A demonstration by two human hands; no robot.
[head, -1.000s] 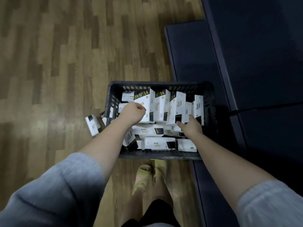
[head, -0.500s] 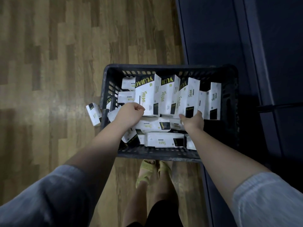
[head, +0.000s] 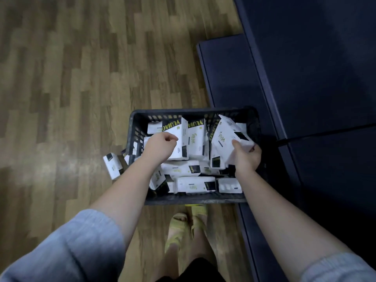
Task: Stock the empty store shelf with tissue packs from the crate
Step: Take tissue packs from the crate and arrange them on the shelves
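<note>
Under my right palm: a white plastic-wrapped tissue pack with a black corner patch and green lettering [head: 227, 139], tilted up out of the row.
Right hand [head: 247, 157]: fingers and thumb curled round the lower end of that pack, gripping it; the top end leans toward the far right corner of the crate.
Doing this step well: I judge the lift should go straight up until the pack is above the rim, then swing right toward the shelf; the wrapper looks slick and soft, so a firm hold across the width should serve better than fingertips alone.
Left hand [head: 162, 146]: fingers curled in loosely, resting against the front of an upright white pack with a black-and-yellow top band [head: 177, 137]; I cannot tell whether it really grips it or only touches it.
Between my hands: more upright packs in a row, standing close together.
Nearer me than both hands: packs lying flat in the bottom.
Around all of it: the dark slotted plastic crate [head: 195, 199], sitting on the floor.
Left of my left wrist, outside the crate wall: one loose white pack on the wood-pattern floor [head: 113, 165].
Right of my right hand: the dark blue shelf unit [head: 305, 78], its surfaces bare where visible.
Progress, as I judge it: early, most packs are in the crate.
</note>
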